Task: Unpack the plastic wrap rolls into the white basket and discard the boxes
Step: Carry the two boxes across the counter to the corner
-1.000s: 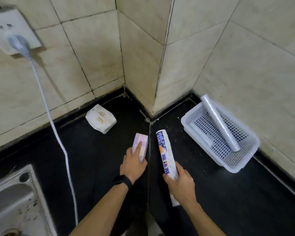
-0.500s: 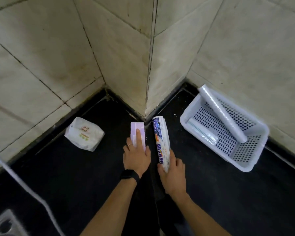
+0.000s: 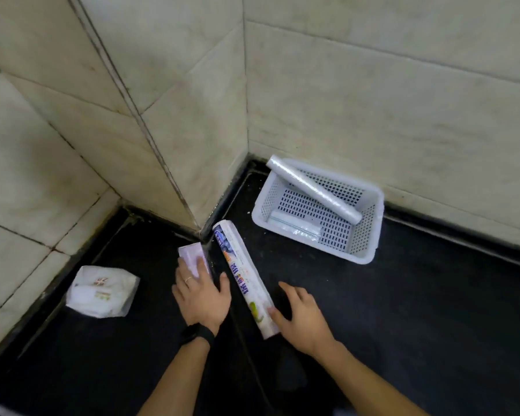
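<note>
A long printed plastic wrap box (image 3: pixel 237 265) lies on the black counter, pointing at the wall corner. My right hand (image 3: pixel 300 316) is open just right of its near end, thumb touching the box. A short purple box (image 3: pixel 189 253) lies left of it, and my left hand (image 3: pixel 201 298) rests on top with the fingers covering its near half. The white basket (image 3: pixel 378 202) stands to the right against the wall. A bare plastic wrap roll (image 3: pixel 312 190) leans across it, one end over the rim. A second clear wrapped item (image 3: pixel 294 227) lies flat on the basket floor.
A white soft tissue pack (image 3: pixel 102 291) sits on the counter to the left, near the wall. Tiled walls meet in a protruding corner just beyond the two boxes. Dark counter surface (image 3: pixel 433 325) stretches to the right and towards me.
My right hand has let go of the long printed box, which now lies flat on the counter. The view has swung right, and the cable and sink have left the frame.
</note>
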Tool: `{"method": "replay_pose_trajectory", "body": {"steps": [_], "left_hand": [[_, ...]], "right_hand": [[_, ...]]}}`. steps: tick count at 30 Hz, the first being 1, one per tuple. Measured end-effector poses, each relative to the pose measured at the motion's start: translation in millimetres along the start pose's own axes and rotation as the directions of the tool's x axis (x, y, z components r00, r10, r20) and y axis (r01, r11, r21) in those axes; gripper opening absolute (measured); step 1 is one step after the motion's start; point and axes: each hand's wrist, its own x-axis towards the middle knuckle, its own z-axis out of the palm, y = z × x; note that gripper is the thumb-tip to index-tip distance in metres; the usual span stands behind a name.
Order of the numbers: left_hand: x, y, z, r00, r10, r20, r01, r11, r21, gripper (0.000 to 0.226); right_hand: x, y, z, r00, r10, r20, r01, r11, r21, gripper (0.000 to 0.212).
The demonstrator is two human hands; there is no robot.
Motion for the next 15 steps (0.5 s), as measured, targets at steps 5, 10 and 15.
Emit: {"method": "replay_pose_trajectory", "body": {"steps": [5, 10, 15], "left_hand": [[-65.2, 73.2, 0.3, 0.953, 0.304, -0.005, -0.304, 0.953, 0.001, 0.069], [-185.9, 186.5, 21.8, 0.792, 0.602, 0.100, -0.604, 0.797, -0.013, 0.060], [-337.9, 291.6, 53.2, 0.534, 0.818, 0.215, -0.825, 0.560, -0.080, 0.054]], "right_hand": [[-81.3, 72.1, -66.0, 0.989, 0.046, -0.142, -0.045, 0.999, 0.015, 0.061], [-192.2, 179.1, -124.3, 0.923, 0.139, -0.360, -0.139, 0.990, 0.024, 0.053], [-324.0, 293.5, -163.6, 0.778, 0.305, -0.549, -0.285, 0.950, 0.123, 0.049]]}}
